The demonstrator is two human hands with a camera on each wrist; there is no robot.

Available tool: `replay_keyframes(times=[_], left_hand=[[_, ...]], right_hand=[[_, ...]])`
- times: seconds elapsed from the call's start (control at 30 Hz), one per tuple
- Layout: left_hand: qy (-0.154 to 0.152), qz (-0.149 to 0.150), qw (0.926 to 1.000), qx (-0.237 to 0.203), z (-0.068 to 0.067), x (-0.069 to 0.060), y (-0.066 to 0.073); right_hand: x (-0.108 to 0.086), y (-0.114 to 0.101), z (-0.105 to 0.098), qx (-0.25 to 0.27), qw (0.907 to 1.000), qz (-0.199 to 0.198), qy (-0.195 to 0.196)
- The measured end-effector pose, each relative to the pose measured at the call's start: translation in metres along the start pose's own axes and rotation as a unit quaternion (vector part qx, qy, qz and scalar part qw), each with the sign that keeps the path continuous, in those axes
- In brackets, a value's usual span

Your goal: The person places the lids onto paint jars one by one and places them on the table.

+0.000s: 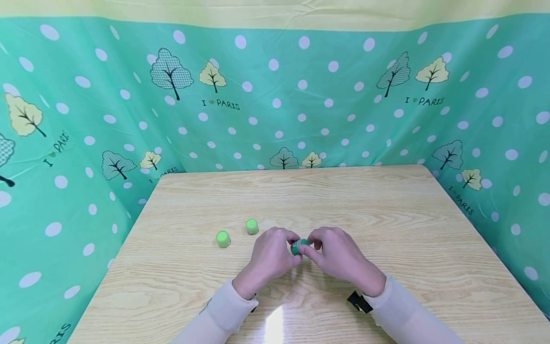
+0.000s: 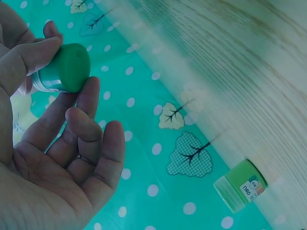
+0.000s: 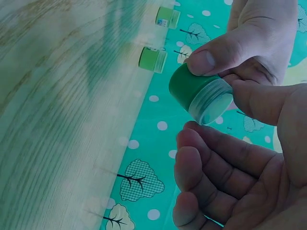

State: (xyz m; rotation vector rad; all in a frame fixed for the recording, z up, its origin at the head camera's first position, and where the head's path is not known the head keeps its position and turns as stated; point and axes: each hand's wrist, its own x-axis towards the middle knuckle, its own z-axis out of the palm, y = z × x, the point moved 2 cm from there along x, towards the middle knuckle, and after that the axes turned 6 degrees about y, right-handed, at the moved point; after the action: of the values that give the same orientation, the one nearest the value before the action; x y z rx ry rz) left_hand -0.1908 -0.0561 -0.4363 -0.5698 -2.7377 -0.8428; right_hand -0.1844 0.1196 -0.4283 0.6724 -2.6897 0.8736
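Note:
A small dark green paint jar (image 1: 295,248) is held between both hands just above the wooden table. My left hand (image 1: 271,254) pinches its green body (image 3: 184,86), thumb on one side and forefinger on the other. At the clear lid (image 3: 212,103), the thumb and forefinger of my right hand (image 1: 340,254) hold the rim. The left wrist view shows the rounded green base (image 2: 76,67) of the jar, with the other left fingers loosely curled below it. Whether the lid is loose cannot be seen.
Two light green jars (image 1: 223,239) (image 1: 252,226) stand apart on the table (image 1: 301,196), left of the hands. A labelled one (image 2: 242,184) shows in the left wrist view. Green dotted cloth (image 1: 301,95) hangs behind and at both sides.

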Motion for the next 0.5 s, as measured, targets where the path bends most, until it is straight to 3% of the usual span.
replay_keyframes(times=[0.5], left_hand=[[0.002,0.004,1.0,-0.002,-0.0003,-0.0011,-0.0002]], right_hand=[[-0.0009,0.0005,-0.0012,-0.003,0.9998,0.018,0.007]])
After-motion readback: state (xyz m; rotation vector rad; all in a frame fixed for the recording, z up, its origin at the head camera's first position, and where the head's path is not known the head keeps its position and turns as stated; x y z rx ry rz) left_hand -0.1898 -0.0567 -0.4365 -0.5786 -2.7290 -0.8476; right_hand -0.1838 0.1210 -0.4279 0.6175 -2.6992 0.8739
